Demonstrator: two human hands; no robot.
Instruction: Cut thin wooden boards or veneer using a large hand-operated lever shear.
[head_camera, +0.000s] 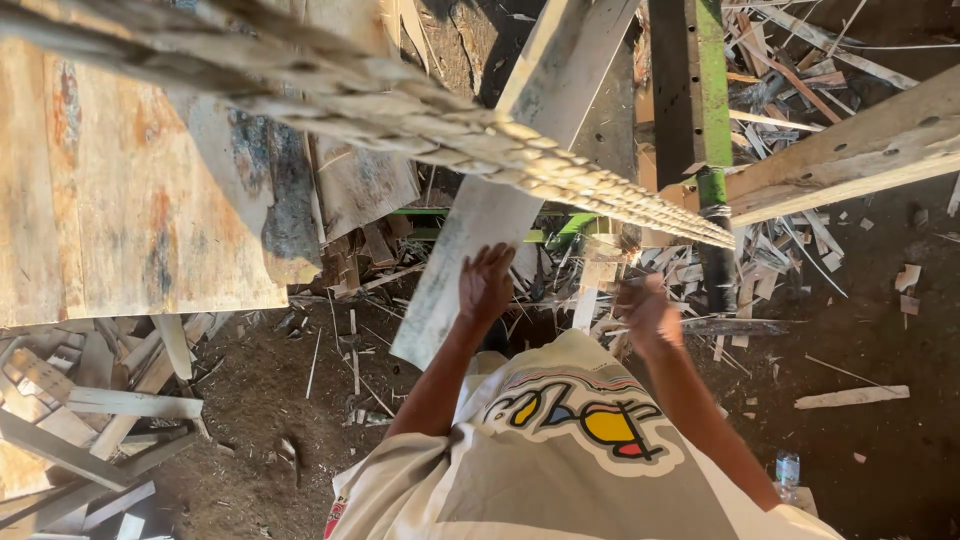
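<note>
Scrap-strewn dirt floor (880, 330) under plank (500, 200), rope (480, 135) across.

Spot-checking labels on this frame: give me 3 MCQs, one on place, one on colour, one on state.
1. Where does the left hand rest?
A. on the long pale plank
B. on the plastic bottle
C. on the rope

2. What colour is the upright metal post?
A. red
B. green
C. blue

3. How is the right hand?
A. flat and open on the ground
B. curled, beside the plank's far side
C. gripping the bottle

Key: 1 A, its fingers lie against the plank's face. 2 B, its lit side shows green paint. 3 B, the hand looks closed, though blur hides what it holds.
</note>
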